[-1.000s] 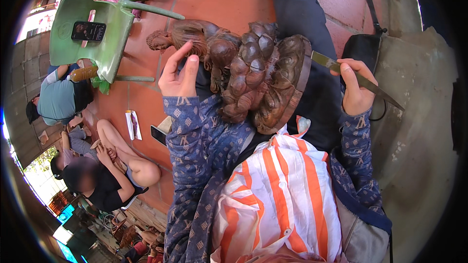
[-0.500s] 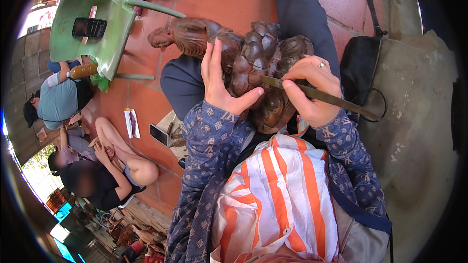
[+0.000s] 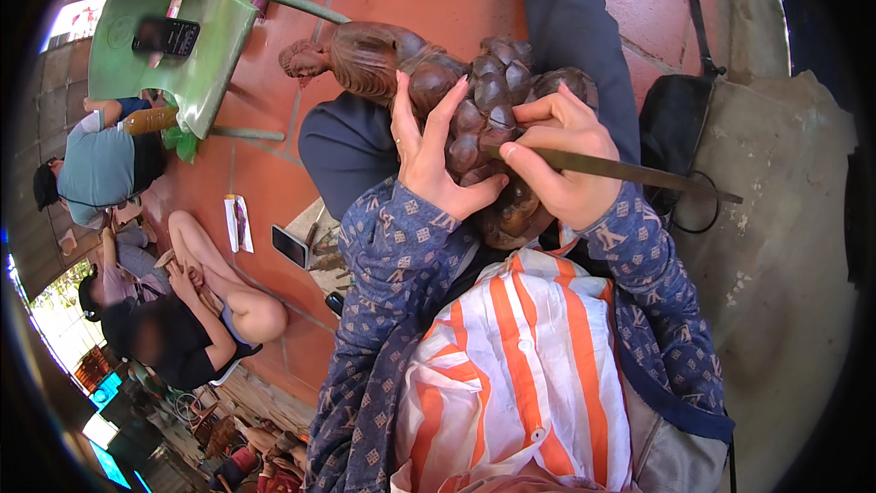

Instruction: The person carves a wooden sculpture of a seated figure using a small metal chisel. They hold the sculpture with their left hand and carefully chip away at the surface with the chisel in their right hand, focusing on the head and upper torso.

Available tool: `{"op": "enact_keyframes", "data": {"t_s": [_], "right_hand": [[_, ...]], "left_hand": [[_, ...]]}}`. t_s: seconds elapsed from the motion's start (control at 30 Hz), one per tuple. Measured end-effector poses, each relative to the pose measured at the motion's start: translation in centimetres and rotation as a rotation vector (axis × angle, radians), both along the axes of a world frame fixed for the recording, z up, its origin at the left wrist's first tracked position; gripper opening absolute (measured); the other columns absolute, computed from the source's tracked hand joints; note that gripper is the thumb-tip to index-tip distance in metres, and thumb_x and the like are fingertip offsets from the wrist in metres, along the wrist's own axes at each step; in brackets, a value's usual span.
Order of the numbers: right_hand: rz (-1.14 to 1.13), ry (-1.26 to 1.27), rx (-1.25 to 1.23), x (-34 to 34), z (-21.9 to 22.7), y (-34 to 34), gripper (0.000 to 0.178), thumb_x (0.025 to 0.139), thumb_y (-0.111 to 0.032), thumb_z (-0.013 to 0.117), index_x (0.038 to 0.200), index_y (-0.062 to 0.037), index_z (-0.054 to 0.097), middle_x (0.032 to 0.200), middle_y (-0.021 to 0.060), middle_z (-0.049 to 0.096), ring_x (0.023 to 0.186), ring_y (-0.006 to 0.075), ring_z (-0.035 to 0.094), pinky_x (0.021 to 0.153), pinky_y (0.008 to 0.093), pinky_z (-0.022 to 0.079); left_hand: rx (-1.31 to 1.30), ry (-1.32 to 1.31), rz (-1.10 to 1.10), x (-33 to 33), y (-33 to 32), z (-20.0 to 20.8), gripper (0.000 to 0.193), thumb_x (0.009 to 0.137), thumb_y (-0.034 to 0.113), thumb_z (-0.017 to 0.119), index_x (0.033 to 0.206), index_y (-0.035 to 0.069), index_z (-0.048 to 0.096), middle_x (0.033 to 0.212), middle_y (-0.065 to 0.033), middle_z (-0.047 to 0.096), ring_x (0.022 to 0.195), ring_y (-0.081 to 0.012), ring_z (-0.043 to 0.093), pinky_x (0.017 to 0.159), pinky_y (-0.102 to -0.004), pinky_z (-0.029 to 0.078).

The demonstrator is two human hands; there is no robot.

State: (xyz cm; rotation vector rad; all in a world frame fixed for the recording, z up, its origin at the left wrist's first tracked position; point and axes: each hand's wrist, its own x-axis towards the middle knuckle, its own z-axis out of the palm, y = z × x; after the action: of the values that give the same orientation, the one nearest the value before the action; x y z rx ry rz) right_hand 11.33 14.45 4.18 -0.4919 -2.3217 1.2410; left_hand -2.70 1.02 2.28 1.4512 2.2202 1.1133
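Across my lap lies a dark brown carved wooden statue (image 3: 490,89), its head at the left and a cluster of rounded, faceted lumps in its middle. My left hand (image 3: 431,153) rests on its near-left side, fingers spread and thumb stretched out toward the lumps. Between the thumb and fingers of my right hand (image 3: 573,157) is a long flat metal blade (image 3: 650,177). The tip of this blade meets the carving among the lumps, close to my left thumb. Its other end sticks out to the right. My hands cover part of the statue.
A green plastic chair (image 3: 212,46) stands at the upper left with a phone (image 3: 170,37) on it. Another phone (image 3: 290,246) lies left of my knee. Two people (image 3: 114,160) sit at the left. A black bag (image 3: 673,123) lies at my right.
My right hand has moved slightly down and left, and the blade lies at a flatter angle. My left hand has shifted right, its fingers spread wider over the statue.
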Motion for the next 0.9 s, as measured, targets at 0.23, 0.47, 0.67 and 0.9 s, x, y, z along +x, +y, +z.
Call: {"op": "enact_keyframes", "data": {"t_s": [0.23, 0.47, 0.67, 0.9], "right_hand": [[0.034, 0.026, -0.141, 0.2, -0.4, 1.6, 0.017, 0.083, -0.018, 0.068, 0.079, -0.0022, 0.071, 0.086, 0.0124, 0.067, 0.082, 0.0288, 0.067, 0.107, 0.0572, 0.035], [0.043, 0.034, -0.101, -0.1, -0.1, 1.4, 0.017, 0.083, -0.017, 0.067, 0.080, -0.0013, 0.071, 0.084, 0.0125, 0.067, 0.081, 0.0297, 0.066, 0.108, 0.0568, 0.033], [0.066, -0.021, -0.145, 0.0, 0.3, 1.3, 0.017, 0.083, -0.018, 0.067, 0.080, -0.0014, 0.071, 0.088, 0.0129, 0.066, 0.085, 0.0298, 0.065, 0.109, 0.0571, 0.031], [0.066, -0.041, -0.307, -0.2, 0.2, 2.8, 0.017, 0.084, -0.017, 0.066, 0.080, -0.0013, 0.071, 0.081, 0.0082, 0.070, 0.080, 0.0246, 0.067, 0.111, 0.0533, 0.030]], "left_hand": [[-0.035, 0.011, 0.001, -0.1, -0.2, 0.2, 0.099, 0.053, 0.024, 0.087, 0.142, 0.022, 0.043, 0.152, -0.0346, 0.007, 0.138, -0.0526, 0.022, 0.112, -0.0543, 0.026], [-0.047, 0.009, 0.015, 0.2, 0.0, 0.5, 0.093, 0.056, 0.018, 0.084, 0.140, 0.014, 0.044, 0.150, -0.0327, 0.014, 0.142, -0.0447, 0.021, 0.114, -0.0480, 0.027], [-0.045, 0.030, 0.019, 0.3, -0.1, 0.3, 0.093, 0.055, 0.018, 0.084, 0.140, 0.014, 0.044, 0.150, -0.0329, 0.014, 0.142, -0.0452, 0.020, 0.114, -0.0479, 0.026], [-0.052, 0.012, 0.025, 0.3, -0.1, 0.5, 0.093, 0.055, 0.018, 0.084, 0.139, 0.014, 0.045, 0.149, -0.0333, 0.016, 0.143, -0.0458, 0.018, 0.114, -0.0487, 0.026]]}}
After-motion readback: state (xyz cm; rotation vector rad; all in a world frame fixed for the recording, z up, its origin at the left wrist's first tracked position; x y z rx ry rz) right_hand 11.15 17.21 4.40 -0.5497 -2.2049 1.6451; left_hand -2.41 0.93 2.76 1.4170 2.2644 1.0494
